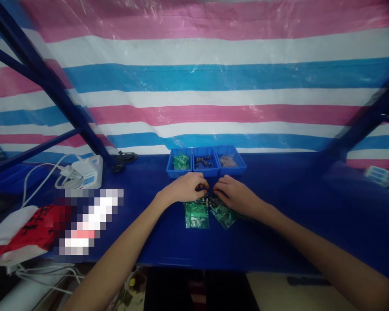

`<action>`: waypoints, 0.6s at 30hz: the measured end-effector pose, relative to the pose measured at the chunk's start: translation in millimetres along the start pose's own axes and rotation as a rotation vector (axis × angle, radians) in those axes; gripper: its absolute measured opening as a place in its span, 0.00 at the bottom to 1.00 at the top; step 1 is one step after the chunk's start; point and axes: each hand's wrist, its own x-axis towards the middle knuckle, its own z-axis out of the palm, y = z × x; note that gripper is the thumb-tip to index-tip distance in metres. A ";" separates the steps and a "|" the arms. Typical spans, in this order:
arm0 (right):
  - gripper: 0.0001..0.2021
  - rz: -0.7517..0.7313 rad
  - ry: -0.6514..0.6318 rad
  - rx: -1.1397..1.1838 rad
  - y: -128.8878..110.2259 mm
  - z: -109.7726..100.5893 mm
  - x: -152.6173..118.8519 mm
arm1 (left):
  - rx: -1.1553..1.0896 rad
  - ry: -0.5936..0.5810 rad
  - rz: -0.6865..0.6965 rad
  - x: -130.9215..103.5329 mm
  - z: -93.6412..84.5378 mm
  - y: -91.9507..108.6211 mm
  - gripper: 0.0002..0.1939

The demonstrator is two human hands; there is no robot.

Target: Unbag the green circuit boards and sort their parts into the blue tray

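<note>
My left hand is over the blue table just in front of the bins, thumb and forefinger curled toward each other in a pinch. Close beside it on the right, my right hand has its fingers bent together and pointing inward. Whatever either hand pinches is too small or hidden to make out. Small dark and silvery parts lie between the fingertips. Below the left hand is a clear green plastic bag. A second green bag lies slanted, partly under the right hand.
Behind the hands stand three joined blue bins: one with green bags, one with small metal parts, one with pale packets. At left are a white power strip, cables and a red-and-white bag. Blue posts frame the table.
</note>
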 end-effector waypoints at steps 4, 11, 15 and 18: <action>0.10 -0.002 -0.005 -0.003 -0.8 0.7 0.2 | -0.002 0.016 0.002 0.8 2.0 -0.6 0.09; 0.10 0.010 -0.001 0.007 -0.5 1.7 0.2 | -0.054 0.020 0.005 2.8 5.4 -1.4 0.10; 0.10 0.010 0.003 0.017 0.6 2.7 -0.2 | -0.143 -0.003 -0.027 3.5 6.9 -3.7 0.10; 0.10 0.012 0.008 0.024 1.6 2.3 -0.2 | -0.251 0.003 -0.060 3.3 7.0 -4.8 0.12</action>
